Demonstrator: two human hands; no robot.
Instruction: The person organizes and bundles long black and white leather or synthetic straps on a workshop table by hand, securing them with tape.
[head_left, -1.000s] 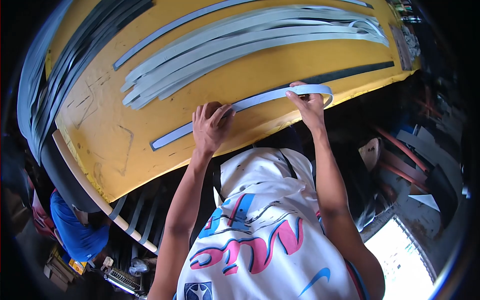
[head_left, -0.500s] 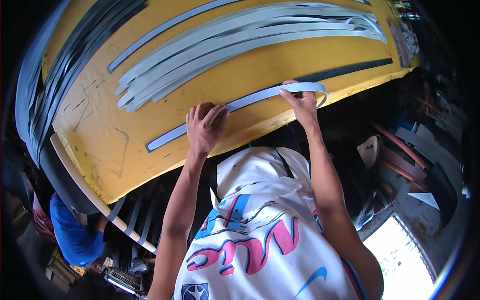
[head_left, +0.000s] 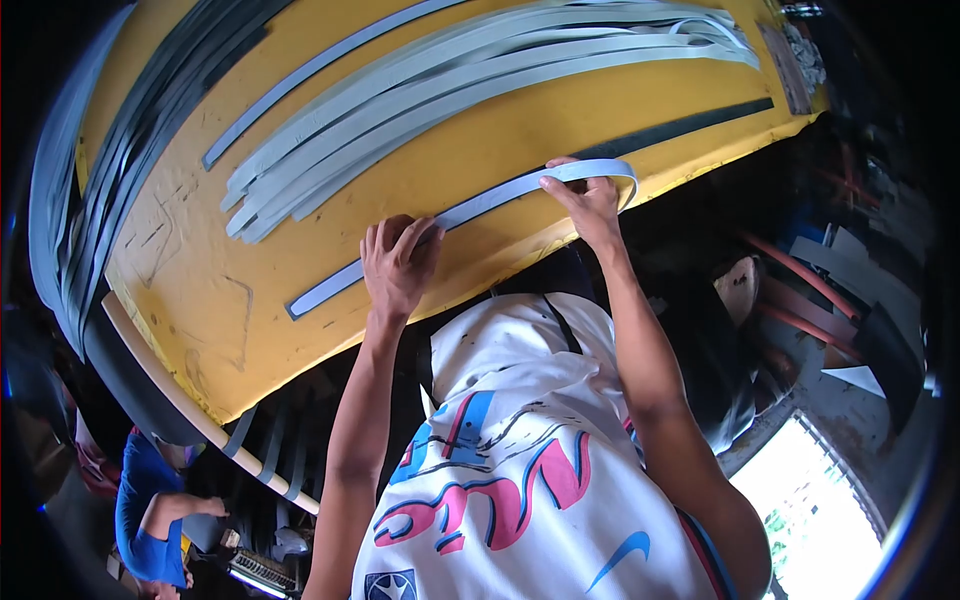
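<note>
A long pale strip lies lengthwise on a dark strip, whose edges show around it. My left hand is bent over both strips, with its fingers bunched and pressing down on the pale one. Farther right, my right hand pinches the pale strip between thumb and fingers. Beyond that pinch the pale strip curls back in a loop by the table edge, and its far end is hidden. The dark strip continues bare to the right.
The yellow table carries a bundle of pale grey strips and another laid strip. Dark strips drape over its left end. A person in blue is at lower left. Sheet scraps lie at right.
The view has shifted slightly. Both hands keep nearly the same places on the pale strip. The person in blue at lower left has moved, and an arm now shows.
</note>
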